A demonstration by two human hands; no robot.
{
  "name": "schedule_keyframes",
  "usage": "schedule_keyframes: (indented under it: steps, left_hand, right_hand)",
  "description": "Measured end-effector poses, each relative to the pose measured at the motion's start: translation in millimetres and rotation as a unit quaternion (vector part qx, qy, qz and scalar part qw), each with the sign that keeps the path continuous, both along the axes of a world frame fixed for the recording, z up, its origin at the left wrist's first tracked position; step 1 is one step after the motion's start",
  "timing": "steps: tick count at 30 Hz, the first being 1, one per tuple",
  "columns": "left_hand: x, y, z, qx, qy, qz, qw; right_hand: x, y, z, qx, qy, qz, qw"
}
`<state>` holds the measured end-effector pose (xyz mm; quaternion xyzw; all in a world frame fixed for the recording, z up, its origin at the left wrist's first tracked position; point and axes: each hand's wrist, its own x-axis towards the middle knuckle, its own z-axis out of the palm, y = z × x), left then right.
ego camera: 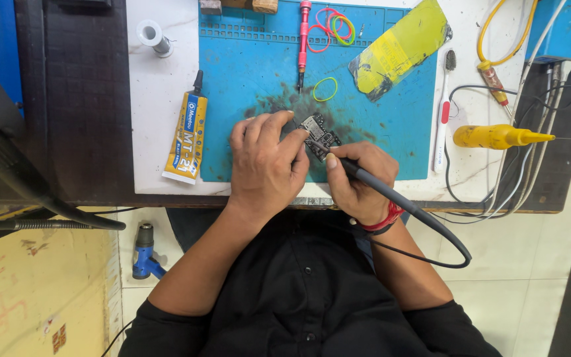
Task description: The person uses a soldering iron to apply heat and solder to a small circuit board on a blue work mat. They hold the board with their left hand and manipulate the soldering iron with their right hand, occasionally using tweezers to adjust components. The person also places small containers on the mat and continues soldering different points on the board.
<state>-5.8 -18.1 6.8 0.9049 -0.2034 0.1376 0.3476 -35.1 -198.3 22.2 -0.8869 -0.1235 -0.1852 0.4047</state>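
A small dark circuit board lies on a blue work mat stained black near its middle. My left hand rests over the mat and pins the board's left edge with its fingertips. My right hand grips a black soldering iron like a pen, its tip touching the board. The iron's black cable loops off the table's edge to the right. A red band sits on my right wrist.
On the mat lie a pink screwdriver, coloured rubber bands and a yellow sheet. A yellow glue tube and solder spool sit left; a toothbrush, yellow bottle and cables right. A blue tool lies on the floor.
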Motion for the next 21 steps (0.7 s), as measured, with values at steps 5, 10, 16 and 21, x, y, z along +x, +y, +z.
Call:
schedule_keyframes:
  steps: [5,10,16,21]
  left_hand:
    - [0.2,0.0,-0.2,0.001,0.001,0.001,1.0]
    - [-0.2,-0.5,-0.5,0.002,0.001,0.003,1.0]
    - [-0.6,-0.6,-1.0,0.006,0.0,0.005,1.0]
    - [-0.4,0.0,-1.3,0.005,0.002,0.004,1.0]
  right_hand:
    - [-0.3,0.3,0.1,-0.001,0.007,-0.006,1.0]
    - [0.5,0.8,0.0,-0.002,-0.003,0.001,1.0]
    - [0.4,1.1,1.2,0.0,-0.003,0.005,1.0]
    - [1.1,1.8,1.1,0.002,-0.006,0.007,1.0]
